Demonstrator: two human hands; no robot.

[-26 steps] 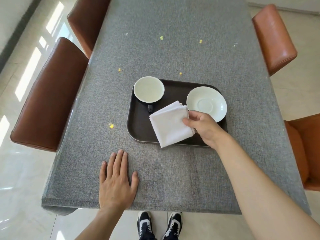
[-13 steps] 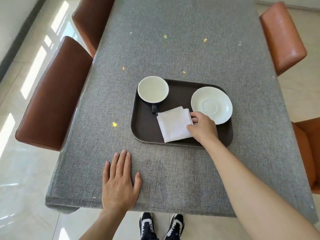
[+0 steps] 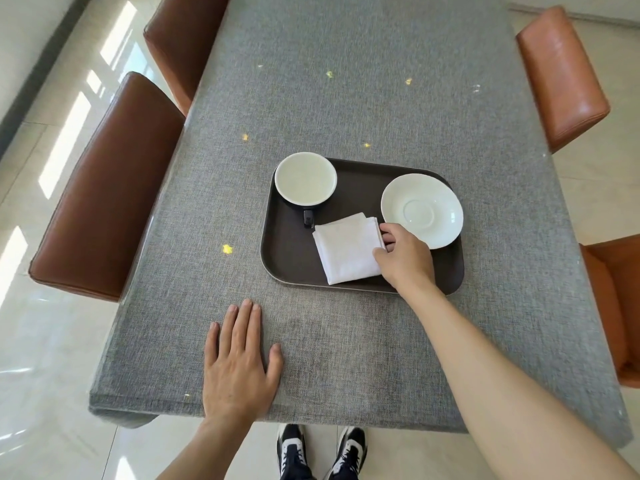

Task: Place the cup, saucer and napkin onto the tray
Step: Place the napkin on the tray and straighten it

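A dark brown tray (image 3: 287, 251) lies on the grey table. In its far left corner stands a cup (image 3: 305, 178), white inside and dark outside, its handle pointing toward me. A white saucer (image 3: 422, 210) rests in the tray's far right part. Between them, nearer me, a folded white napkin (image 3: 348, 249) lies flat on the tray. My right hand (image 3: 403, 259) rests at the napkin's right edge, fingertips curled on that edge. My left hand (image 3: 239, 362) lies flat on the table near the front edge, fingers apart and holding nothing.
The grey cloth-covered table (image 3: 346, 98) has small yellow specks on it. Brown leather chairs (image 3: 104, 188) stand along the left side, orange ones (image 3: 561, 74) along the right. My shoes (image 3: 322, 452) show below the table's front edge.
The napkin has gone from tilted and overhanging the tray's front rim to lying flat inside the tray. My right hand came down with it. The left hand stayed put.
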